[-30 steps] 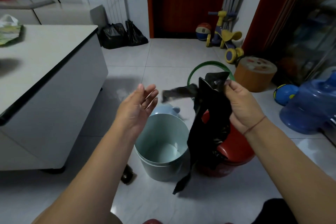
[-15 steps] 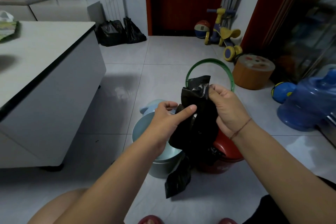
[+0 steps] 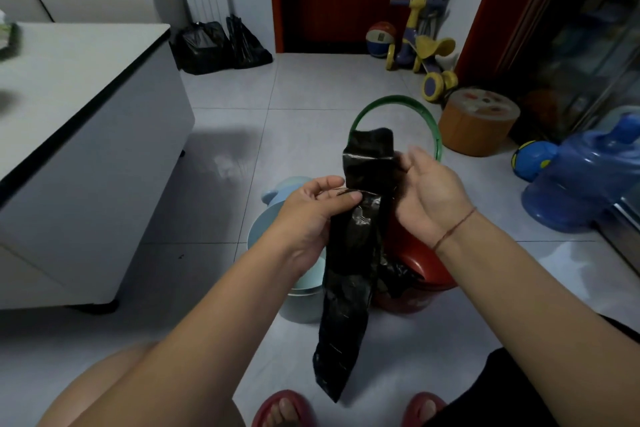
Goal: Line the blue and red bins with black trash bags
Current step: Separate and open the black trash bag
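Head view, bag [image 3: 348, 274] partly hides red bin [image 3: 420, 255]

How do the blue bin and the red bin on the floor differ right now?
The blue bin is pale, its visible inner wall bare; the red bin is deep red with crumpled black plastic at its top. The blue bin stands on the person's left, the red bin on the right. Both stand on the tiled floor, side by side, partly hidden behind the folded trash bag.

Dim indoor light; soft glare on floor tiles [image 3: 225, 163]; table [image 3: 86, 87] casts shadow there; wide-angle bending at edges; slight softness.
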Demonstrator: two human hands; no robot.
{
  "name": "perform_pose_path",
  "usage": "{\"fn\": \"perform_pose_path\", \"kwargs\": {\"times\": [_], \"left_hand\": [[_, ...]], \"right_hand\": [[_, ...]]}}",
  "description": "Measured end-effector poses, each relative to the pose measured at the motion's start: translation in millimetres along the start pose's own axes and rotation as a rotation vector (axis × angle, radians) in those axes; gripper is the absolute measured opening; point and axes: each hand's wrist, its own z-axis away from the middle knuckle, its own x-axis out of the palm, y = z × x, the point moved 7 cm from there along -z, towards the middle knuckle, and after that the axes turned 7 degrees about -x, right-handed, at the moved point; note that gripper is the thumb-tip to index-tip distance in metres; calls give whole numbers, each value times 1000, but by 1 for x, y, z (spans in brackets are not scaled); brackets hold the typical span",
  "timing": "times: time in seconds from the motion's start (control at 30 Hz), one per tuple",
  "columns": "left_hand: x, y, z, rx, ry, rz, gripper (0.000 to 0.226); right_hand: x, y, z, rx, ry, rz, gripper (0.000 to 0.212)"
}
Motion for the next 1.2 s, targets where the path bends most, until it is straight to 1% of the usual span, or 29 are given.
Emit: {"fn": "perform_pose_path", "kwargs": {"times": [0.03, 0.07, 0.1, 0.17, 0.2, 0.23, 0.27, 0.3, 0.37, 0.4, 0.47, 0.57, 0.63, 0.7, 0.73, 0.8, 0.83, 0.87, 0.9, 0.93, 1.0, 1.03, 1.07, 1.13, 1.2], "left_hand": [[-3, 2, 0, 6, 10, 21, 28], [-4, 4, -1, 12, 15, 42, 27], [-6, 6, 0, 17, 16, 61, 27], [-6, 7, 0, 21, -1, 64, 28], [-5, 8, 0, 19, -18, 47, 32], [-4, 8, 1, 10, -35, 21, 34], [-5, 9, 2, 1, -49, -21, 33], [-6, 10, 4, -5, -57, -76, 30], [-15, 17, 7, 10, -41, -235, 30], [-21, 22, 8, 25, -17, -336, 30], [-37, 33, 10, 41, 63, -583, 30], [-60, 48, 9, 74, 204, -966, 30], [-66, 53, 7, 98, 223, -1087, 29], [-60, 49, 8, 96, 173, -1107, 22], [-52, 43, 10, 87, 121, -1088, 31], [-32, 27, 11, 64, 35, -1006, 58], [-22, 19, 10, 61, 20, -994, 68], [-13, 11, 8, 75, 13, -1018, 72], [-6, 3, 6, 105, 15, -1073, 69], [-1, -3, 5, 136, 17, -1139, 58], [6, -10, 4, 157, -9, -1239, 26], [6, -12, 4, 133, -34, -1278, 16], [4, -14, 4, 95, -65, -1312, 13], [3, -15, 7, 36, -135, -1357, 17], [3, -13, 9, 31, -193, -1378, 20]], "right_hand": [[1, -1, 0, 5, -79, 40, 66], [4, 0, 1, -6, -167, 114, 73], [7, 1, 4, -30, -246, 204, 72], [12, 6, 8, -79, -344, 354, 54], [12, 9, 7, -101, -351, 402, 44], [9, 11, 4, -131, -314, 433, 32], [4, 10, -1, -159, -240, 434, 19], [-3, 7, -5, -177, -157, 421, 11], [-19, -5, -13, -237, -7, 426, 18], [-27, -14, -17, -277, 60, 466, 21], [-44, -33, -22, -369, 188, 566, 27], [-60, -48, -24, -429, 309, 570, 30], [-58, -47, -23, -444, 319, 584, 32], [-50, -42, -21, -455, 290, 569, 32], [-46, -39, -20, -457, 275, 561, 32], [-37, -36, -17, -460, 246, 562, 33], [-32, -34, -16, -458, 219, 550, 32], [-27, -31, -15, -448, 180, 528, 31], [-23, -28, -14, -432, 145, 507, 29], [-20, -27, -14, -425, 125, 500, 30], [-22, -36, -13, -453, 146, 552, 37], [-25, -44, -13, -488, 172, 598, 42], [-29, -54, -12, -531, 193, 646, 44], [-34, -73, -9, -628, 208, 721, 45], [-36, -84, -7, -695, 202, 779, 49]]}}
